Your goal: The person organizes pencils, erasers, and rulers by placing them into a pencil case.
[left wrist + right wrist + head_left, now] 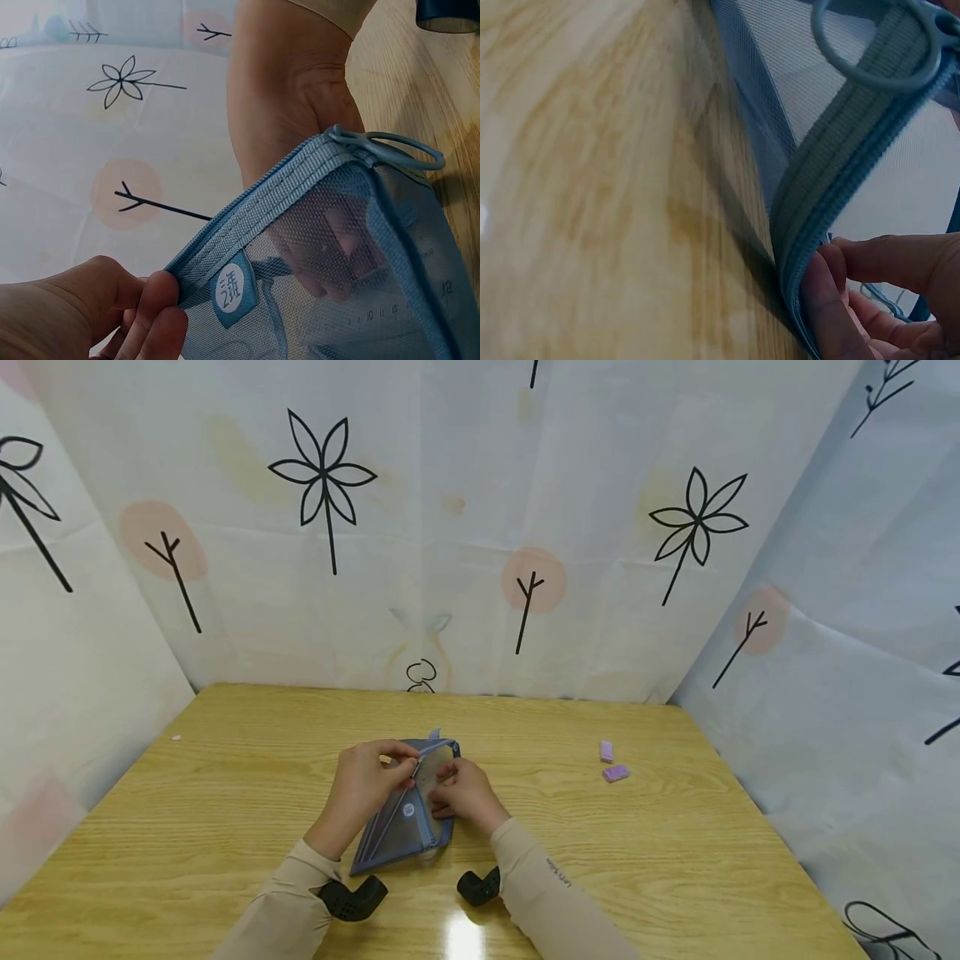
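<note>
A blue mesh zip pouch (397,839) lies on the table between both hands, its zipped mouth parted. My left hand (363,781) pinches the zipper edge (277,176) beside a blue tag with a round white label (230,289). My right hand (468,795) reaches into the mouth; through the mesh its fingers show curled. In the right wrist view its fingertips (832,262) come together right at the inner side of the zipper; I cannot tell what they hold. A ring-shaped zipper pull (900,85) hangs at one end. Ruler-like numbers (382,309) show through the mesh.
Two small purple blocks (616,773) lie on the wooden table (675,860) to the right. A tiny pale pink piece (176,737) lies near the left edge. Patterned cloth (450,527) stands behind the table and at both sides. Black devices (352,902) sit at both wrists.
</note>
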Demonstrator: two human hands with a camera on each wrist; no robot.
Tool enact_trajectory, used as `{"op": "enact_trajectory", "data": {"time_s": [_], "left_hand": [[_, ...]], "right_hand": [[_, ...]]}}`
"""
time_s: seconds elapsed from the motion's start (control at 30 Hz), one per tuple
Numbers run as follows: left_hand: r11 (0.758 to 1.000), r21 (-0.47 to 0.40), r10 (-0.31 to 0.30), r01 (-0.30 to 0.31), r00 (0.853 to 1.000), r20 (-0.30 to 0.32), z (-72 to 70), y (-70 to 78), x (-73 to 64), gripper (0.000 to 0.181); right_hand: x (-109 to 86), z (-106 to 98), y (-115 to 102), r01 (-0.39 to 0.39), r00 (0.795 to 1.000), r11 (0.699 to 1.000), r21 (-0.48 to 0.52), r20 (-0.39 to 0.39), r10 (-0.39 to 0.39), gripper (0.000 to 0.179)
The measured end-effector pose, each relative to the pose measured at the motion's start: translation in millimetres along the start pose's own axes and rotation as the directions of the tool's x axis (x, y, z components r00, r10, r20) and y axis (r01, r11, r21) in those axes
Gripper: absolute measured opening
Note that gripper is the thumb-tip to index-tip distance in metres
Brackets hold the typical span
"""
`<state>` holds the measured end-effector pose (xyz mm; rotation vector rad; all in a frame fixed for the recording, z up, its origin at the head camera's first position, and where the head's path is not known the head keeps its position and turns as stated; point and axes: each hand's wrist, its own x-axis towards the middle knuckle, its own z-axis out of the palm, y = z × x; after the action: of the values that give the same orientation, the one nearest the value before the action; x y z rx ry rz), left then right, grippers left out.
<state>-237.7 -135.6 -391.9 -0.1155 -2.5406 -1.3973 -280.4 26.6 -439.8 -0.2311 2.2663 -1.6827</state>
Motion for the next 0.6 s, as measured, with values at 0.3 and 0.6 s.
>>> {"op": "enact_trajectory", "data": {"time_s": [0.3, 0.6], "left_hand": [[1.0, 0.001, -0.004, 0.004, 1.0, 0.002, -0.7, 0.1, 0.2, 0.01], [1.0, 0.018, 0.0, 0.0, 1.0, -0.008, -1.0, -0.8, 0.4, 0.01]], "right_hand": [[0.7, 4.4, 1.3, 0.042, 0.999, 0.999, -0.034, -0.031, -0.043, 0.029], [-1.7, -1.6, -4.5, 0.043, 0.999, 0.998, -0.038, 0.026, -0.042, 0.032]]}}
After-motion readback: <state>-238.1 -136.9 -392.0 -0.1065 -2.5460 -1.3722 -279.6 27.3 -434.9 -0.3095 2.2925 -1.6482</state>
